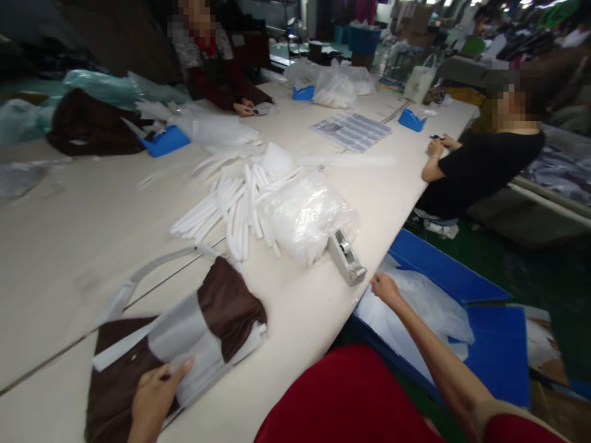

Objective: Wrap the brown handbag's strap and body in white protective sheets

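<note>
A dark brown bag (115, 394) lies on the table, with a white wrapping sheet (180, 329) across its middle and a long strap, covered in pale wrap, looped behind it. My left hand (154, 394) is on the bag, fingers bent against the edge of the sheet. Off the table's edge, my right hand (384, 288) has its fingers pinched together. Whatever they hold is too small to make out. Close beside that hand stands a grey tape dispenser (347, 258).
Several white foam tubes (237, 209) and a heap of clear plastic bags (307, 215) lie mid-table. Below the edge on the right sits an open blue box (496, 344) with white sheets. Blue dispensers (165, 141) stand farther off. Two co-workers stand at the table.
</note>
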`<state>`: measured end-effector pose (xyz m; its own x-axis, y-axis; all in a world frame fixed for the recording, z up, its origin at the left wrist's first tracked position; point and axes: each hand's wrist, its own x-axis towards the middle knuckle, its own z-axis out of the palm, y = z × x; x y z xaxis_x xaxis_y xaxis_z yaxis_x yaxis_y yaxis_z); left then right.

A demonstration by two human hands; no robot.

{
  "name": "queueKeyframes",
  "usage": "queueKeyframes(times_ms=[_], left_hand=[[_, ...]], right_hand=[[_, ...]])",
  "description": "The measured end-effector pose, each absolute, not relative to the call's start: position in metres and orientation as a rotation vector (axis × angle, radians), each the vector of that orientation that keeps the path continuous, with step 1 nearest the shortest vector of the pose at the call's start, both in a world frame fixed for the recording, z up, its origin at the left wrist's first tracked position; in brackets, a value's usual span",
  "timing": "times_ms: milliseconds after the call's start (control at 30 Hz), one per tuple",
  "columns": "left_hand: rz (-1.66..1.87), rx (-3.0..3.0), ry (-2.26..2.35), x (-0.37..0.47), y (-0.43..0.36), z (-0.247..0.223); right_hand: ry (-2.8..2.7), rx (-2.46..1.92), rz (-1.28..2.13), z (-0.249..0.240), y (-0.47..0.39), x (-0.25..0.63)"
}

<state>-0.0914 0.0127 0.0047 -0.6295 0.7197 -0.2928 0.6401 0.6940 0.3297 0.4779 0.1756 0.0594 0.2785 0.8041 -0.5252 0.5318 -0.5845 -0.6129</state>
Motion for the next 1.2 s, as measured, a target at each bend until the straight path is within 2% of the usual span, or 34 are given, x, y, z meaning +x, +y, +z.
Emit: queueKeyframes(times_ms=[100, 167, 333, 433, 500, 633, 733, 833, 1000, 1200], left_hand=[[0.366, 0.972, 2.472, -0.067, 0.011, 0.025], [0.443, 0.943, 2.477, -0.052, 0.011, 0.038], [0.555, 0.824, 2.457, -0.037, 0.009, 0.046], [0.622, 0.773, 2.443, -0.035, 0.004, 0.038], [0.667, 0.76, 2.427, -0.033, 0.002, 0.034], [0.747, 0.743, 2.402, -0.032, -0.001, 0.03], [0.791, 0.723, 2.397, -0.031, -0.002, 0.027], [0.822, 0.702, 2.394, -0.03, -0.004, 0.022], [0.853, 0.689, 2.387, -0.028, -0.006, 0.015], [0.856, 0.684, 2.388, -0.027, -0.005, 0.012]], right_hand=[[-1.412, -2.323, 1.207, 0.052, 0.15, 0.483], [-1.565, -2.238, 1.357, 0.047, 0.138, 0.48], [-1.962, -1.513, 1.933, 0.067, 0.151, 0.41], [-2.249, -1.11, 2.093, 0.101, 0.171, 0.33], [-2.49, -0.862, 2.082, 0.123, 0.18, 0.275], [-3.093, -0.373, 1.687, 0.144, 0.183, 0.172], [-3.515, 0.024, 0.996, 0.137, 0.174, 0.11], [-3.672, 0.257, 0.391, 0.125, 0.166, 0.067], [-3.744, 0.322, 0.161, 0.109, 0.155, 0.036], [-3.733, 0.179, 0.113, 0.094, 0.139, 0.034]])
